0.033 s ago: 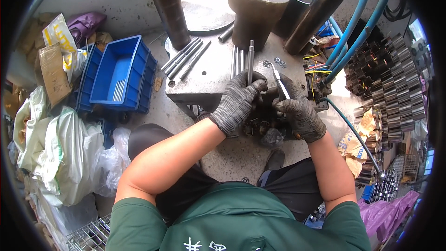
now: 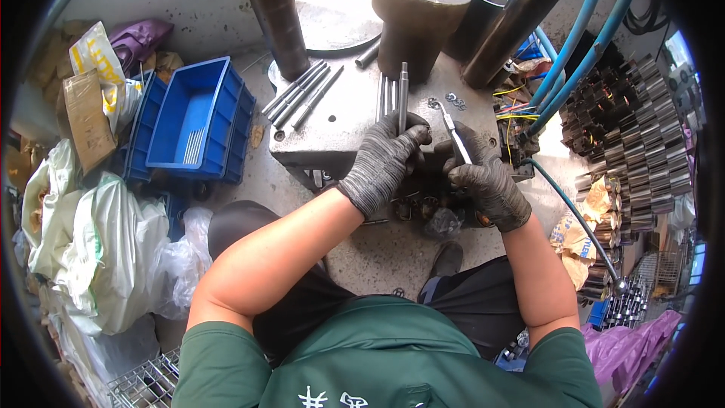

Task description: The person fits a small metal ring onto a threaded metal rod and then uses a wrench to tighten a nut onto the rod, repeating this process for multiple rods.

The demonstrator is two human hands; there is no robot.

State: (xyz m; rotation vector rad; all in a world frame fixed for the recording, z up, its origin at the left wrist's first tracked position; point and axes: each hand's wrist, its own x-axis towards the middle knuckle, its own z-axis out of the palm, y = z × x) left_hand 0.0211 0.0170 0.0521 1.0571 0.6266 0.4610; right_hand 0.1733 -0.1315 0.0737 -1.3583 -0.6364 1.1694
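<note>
My left hand (image 2: 384,153), in a grey knit glove, is closed round an upright steel shaft (image 2: 403,91) with a narrower stepped top end. A slim silver hand tool (image 2: 453,130) is gripped in my gloved right hand (image 2: 489,185); its small tip looks forked or hooked and points up and left, apart from the shaft. Both hands are over the front edge of a metal press table (image 2: 343,132). Small dark clips or rings (image 2: 455,100) lie on it beyond the tool. Several steel shafts (image 2: 300,94) rest at its left, and more shafts (image 2: 388,98) lie behind my left hand.
A thick metal ram (image 2: 415,23) and round posts (image 2: 272,15) rise from the table. Blue crates (image 2: 192,117) and white sacks (image 2: 98,249) are at left. Blue hoses (image 2: 589,38), stacked metal cylinders (image 2: 634,143) and a purple bag (image 2: 630,351) are at right.
My left hand and the shaft have shifted slightly left. My right hand and the tool have barely moved.
</note>
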